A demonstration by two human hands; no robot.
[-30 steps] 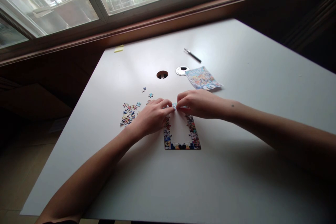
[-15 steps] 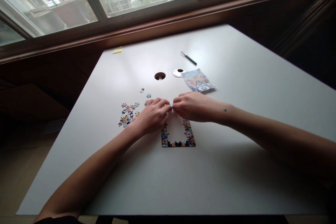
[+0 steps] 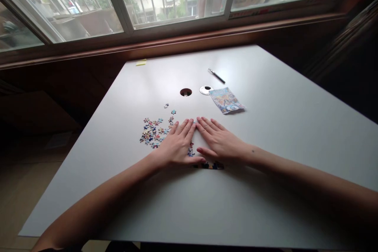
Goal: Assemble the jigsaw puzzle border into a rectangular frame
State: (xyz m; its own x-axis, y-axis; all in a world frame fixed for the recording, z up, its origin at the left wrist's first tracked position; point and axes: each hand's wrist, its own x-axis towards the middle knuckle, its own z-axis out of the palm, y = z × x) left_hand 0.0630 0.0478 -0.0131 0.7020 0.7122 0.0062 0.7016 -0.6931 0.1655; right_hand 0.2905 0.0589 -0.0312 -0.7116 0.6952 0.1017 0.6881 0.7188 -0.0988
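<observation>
A partly built jigsaw puzzle frame lies flat on the white table, mostly covered by my hands. Over its left side my left hand rests palm down, fingers stretched out and thumb pointing right. My right hand lies flat over the right side, its fingers extended and the fingertips near those of the left. Neither hand grips anything. Just left of my left hand is a scattered heap of loose puzzle pieces. A turquoise piece and another small piece sit beyond it.
Behind my right hand lies a colourful picture sheet, partly over a round silver cover. A pen is farther back. A round hole opens in the table. Yellow tape marks the far left corner.
Both hands have gone from pinching at the puzzle's far edge to lying flat with fingers spread over it. The camera view has shifted, so the whole scene sits somewhat lower.
</observation>
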